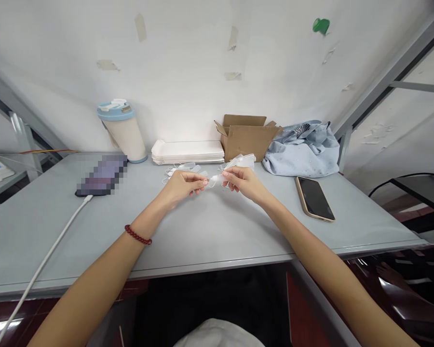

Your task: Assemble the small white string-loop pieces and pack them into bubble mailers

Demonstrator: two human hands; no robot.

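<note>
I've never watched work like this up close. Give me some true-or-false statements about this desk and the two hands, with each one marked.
1. The left hand and right hand pinch a small white item between them. True.
2. The red bracelet is on the right wrist. False: it is on the left wrist.
3. The cardboard box has its top flaps open. True.
4. The blue-lidded tumbler lies on its side. False: it stands upright.
5. The black-screened phone lies on top of the blue cloth. False: it lies on the desk, in front of the cloth.
</note>
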